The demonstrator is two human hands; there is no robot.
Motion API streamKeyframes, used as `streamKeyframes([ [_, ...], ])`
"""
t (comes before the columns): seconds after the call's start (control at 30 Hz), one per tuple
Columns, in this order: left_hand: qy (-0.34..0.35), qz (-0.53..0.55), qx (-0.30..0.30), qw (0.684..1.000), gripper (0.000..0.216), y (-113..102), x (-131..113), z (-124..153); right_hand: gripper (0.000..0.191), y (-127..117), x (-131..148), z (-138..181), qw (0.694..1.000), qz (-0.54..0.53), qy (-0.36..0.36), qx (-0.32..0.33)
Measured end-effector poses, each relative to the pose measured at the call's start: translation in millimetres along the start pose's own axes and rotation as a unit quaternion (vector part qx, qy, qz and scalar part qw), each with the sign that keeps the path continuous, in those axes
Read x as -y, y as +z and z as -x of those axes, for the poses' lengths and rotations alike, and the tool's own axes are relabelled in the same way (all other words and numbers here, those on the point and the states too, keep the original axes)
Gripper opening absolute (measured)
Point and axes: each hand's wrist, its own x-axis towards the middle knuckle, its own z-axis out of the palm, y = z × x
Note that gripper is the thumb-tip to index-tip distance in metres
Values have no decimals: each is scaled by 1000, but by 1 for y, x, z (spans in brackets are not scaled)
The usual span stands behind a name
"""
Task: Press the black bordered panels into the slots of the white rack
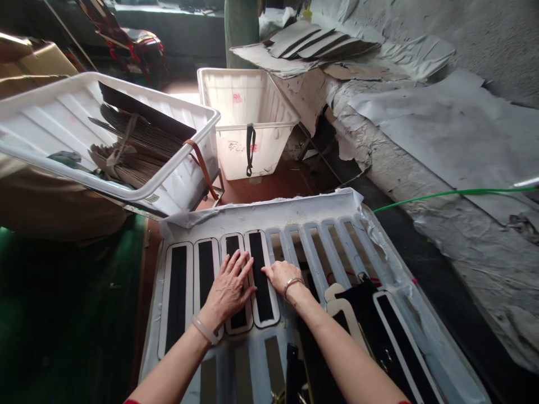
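The fourth black strip [261, 280], white-bordered, lies in a slot of the white slotted board [295, 216] on the desk. The left hand [229, 289] presses flat and open on the third strip [234, 252]; the right hand [281, 276], fingers curled, touches the fourth strip's edge, gripping nothing. White bins [246, 90] stand beyond.

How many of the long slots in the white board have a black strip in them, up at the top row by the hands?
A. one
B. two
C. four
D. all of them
C: four black strips sit side by side in the left slots of the white board, with the left hand flat on the third and the right hand at the fourth; the slots further right are empty.
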Motion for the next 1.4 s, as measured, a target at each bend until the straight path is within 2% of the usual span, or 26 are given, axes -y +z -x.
streamKeyframes([
  [0.1, -1, 2, 0, 1000, 69, 1, -2, 1, 37, -10, -24, 25, 998, -39, 5, -45],
  [0.17, 0, 3, -2, 1000, 69, 2, -2, 1, 39, -15, -46, 57, 995, -71, 15, -75],
  [0.23, 1, 0, -5, 1000, 68, 3, -2, 0, 39, -9, -69, 100, 990, -99, 32, -95],
  [0.3, 1, -5, -8, 1000, 68, 3, -3, -1, 34, 15, -87, 145, 987, -119, 44, -101],
  [0.37, 4, -12, -11, 1000, 68, 3, -4, -2, 31, 54, -103, 185, 983, -127, 53, -123],
  [0.4, 6, -15, -12, 1000, 68, 3, -4, -2, 36, 76, -111, 200, 983, -129, 24, -125],
  [0.43, 10, -18, -12, 1000, 68, 3, -4, -2, 45, 96, -119, 212, 981, -121, 9, -148],
  [0.5, 17, -21, -14, 1000, 68, 4, -4, -2, 53, 127, -137, 225, 968, -81, 51, -230],
  [0.57, 24, -28, -20, 999, 69, 7, -3, -1, 58, 137, -160, 228, 963, -59, 73, -254],
  [0.7, 39, -43, -41, 997, 73, 18, 1, 3, 52, 117, -200, 218, 958, -148, 125, -210],
  [0.8, 41, -45, -49, 997, 75, 26, 3, 5, 41, 98, -214, 208, 948, -243, 135, -154],
  [0.93, 40, -49, -43, 997, 75, 27, 3, 5, 38, 91, -214, 192, 931, -310, 155, -117],
  [1.03, 37, -47, -38, 997, 75, 24, 1, 5, 32, 87, -210, 181, 929, -334, 128, -93],
  [1.13, 34, -52, -35, 997, 73, 20, 0, 5, 21, 72, -204, 175, 929, -355, 92, -53],
  [1.2, 32, -55, -35, 997, 73, 18, 0, 5, 18, 55, -200, 175, 937, -341, 62, -34],
  [1.3, 31, -51, -38, 998, 73, 15, -1, 5, 17, 30, -192, 180, 968, -245, 2, -45],
  [1.4, 26, -43, -42, 998, 74, 15, 0, 5, 23, 21, -185, 188, 982, -180, -34, -50],
])
